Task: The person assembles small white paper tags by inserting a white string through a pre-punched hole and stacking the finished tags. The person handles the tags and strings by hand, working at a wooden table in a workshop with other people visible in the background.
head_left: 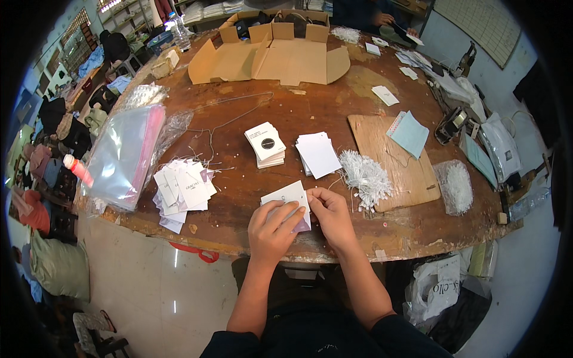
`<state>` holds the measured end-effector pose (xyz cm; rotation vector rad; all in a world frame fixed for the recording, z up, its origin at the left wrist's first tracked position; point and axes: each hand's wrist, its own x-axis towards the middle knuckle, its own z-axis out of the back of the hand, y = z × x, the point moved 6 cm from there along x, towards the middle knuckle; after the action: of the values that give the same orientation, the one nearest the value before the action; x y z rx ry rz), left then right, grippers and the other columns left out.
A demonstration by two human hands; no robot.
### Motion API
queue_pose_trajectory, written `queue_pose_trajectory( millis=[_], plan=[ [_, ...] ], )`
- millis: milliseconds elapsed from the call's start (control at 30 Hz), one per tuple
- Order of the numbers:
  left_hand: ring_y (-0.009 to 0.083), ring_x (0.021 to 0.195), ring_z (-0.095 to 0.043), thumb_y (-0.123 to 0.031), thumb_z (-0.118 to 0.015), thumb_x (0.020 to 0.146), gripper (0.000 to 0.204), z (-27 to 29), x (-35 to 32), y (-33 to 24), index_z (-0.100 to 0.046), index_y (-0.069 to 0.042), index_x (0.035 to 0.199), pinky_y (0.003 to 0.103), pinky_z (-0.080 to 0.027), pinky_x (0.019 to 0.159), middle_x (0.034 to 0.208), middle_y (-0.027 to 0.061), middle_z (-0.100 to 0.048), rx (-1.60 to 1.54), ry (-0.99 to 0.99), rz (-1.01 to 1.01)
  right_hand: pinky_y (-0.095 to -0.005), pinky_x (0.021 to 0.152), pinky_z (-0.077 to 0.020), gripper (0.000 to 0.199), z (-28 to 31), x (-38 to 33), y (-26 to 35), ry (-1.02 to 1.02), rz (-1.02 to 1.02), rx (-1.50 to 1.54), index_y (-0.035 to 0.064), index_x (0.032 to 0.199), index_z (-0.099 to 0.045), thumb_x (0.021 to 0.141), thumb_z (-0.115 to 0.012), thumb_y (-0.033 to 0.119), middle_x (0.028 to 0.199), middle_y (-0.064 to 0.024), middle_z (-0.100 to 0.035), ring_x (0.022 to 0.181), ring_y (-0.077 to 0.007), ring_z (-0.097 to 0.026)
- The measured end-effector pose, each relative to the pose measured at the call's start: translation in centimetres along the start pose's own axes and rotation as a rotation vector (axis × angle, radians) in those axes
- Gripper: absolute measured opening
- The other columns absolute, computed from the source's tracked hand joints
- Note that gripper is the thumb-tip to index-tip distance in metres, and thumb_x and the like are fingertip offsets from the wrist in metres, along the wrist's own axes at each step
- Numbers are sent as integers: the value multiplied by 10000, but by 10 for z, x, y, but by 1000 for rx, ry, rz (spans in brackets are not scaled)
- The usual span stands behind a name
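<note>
Left hand (pixel 271 230) and right hand (pixel 330 213) both pinch one white card (pixel 286 195) at the table (pixel 334 107) edge; tagging looks underway; next likely needs a tie from the white bundle (pixel 365 177).

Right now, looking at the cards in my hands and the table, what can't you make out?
Head view only:
- Card stack: lower half hidden by the left hand; card count unclear.
- Right hand: fingertips curl over the card edge, so any string there is hidden.
- White tag strings: too fine to separate.
- Cardboard box: contents too dark and far away.
- Table: far edge bent by the lens.
</note>
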<state>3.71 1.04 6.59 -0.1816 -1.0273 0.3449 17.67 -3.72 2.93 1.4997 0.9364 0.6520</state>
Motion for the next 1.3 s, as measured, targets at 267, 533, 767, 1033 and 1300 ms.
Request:
queue_pose_trajectory(
  millis=[267, 533, 767, 1033, 1300],
  plan=[
    [281, 915, -681, 12, -800, 649, 318, -3, -2, 0, -748, -74, 950, 383, -573, 757, 1044, 51, -720, -84, -44, 54, -207, 665, -448, 164, -5, -3, -15, -97, 156, -69, 2, 1055, -666, 1055, -559, 126, 872, 23, -646, 738, -41, -540],
    [238, 937, -662, -104, -796, 702, 246, 4, 1, -1, -767, -136, 944, 349, -533, 733, 1015, -13, -709, 143, -3, -81, -224, 675, -463, 131, 1, -3, -12, 76, -44, 206, -2, 999, -665, 1019, -604, 112, 882, -14, -664, 759, -58, -568],
    [182, 937, -654, -151, -788, 729, 216, 8, -16, -9, -771, -200, 939, 336, -513, 720, 985, -78, -695, 175, 79, -164, -270, 584, -481, 274, 24, 11, -2, -148, 93, -135, -22, 854, -682, 997, -664, 211, 726, -54, -694, 626, -91, -619],
    [282, 983, -588, -46, -754, 702, 367, 59, -32, 92, -750, -140, 1057, 428, -479, 856, 1113, 10, -652, 585, 119, 385, -365, 683, -533, 310, 56, 22, 39, -417, 429, -919, 2, 965, -708, 872, -786, 288, 929, -149, -706, 786, -256, -666],
    [320, 1145, -564, -314, -824, 815, 411, 45, -12, 77, -733, -95, 1151, 440, -451, 979, 1265, 64, -629, 442, 270, 517, -484, 831, -540, 499, 29, 48, 28, -366, 362, -1320, 19, 1091, -697, 793, -831, 396, 1194, -222, -641, 1044, -400, -639]
  ],
)
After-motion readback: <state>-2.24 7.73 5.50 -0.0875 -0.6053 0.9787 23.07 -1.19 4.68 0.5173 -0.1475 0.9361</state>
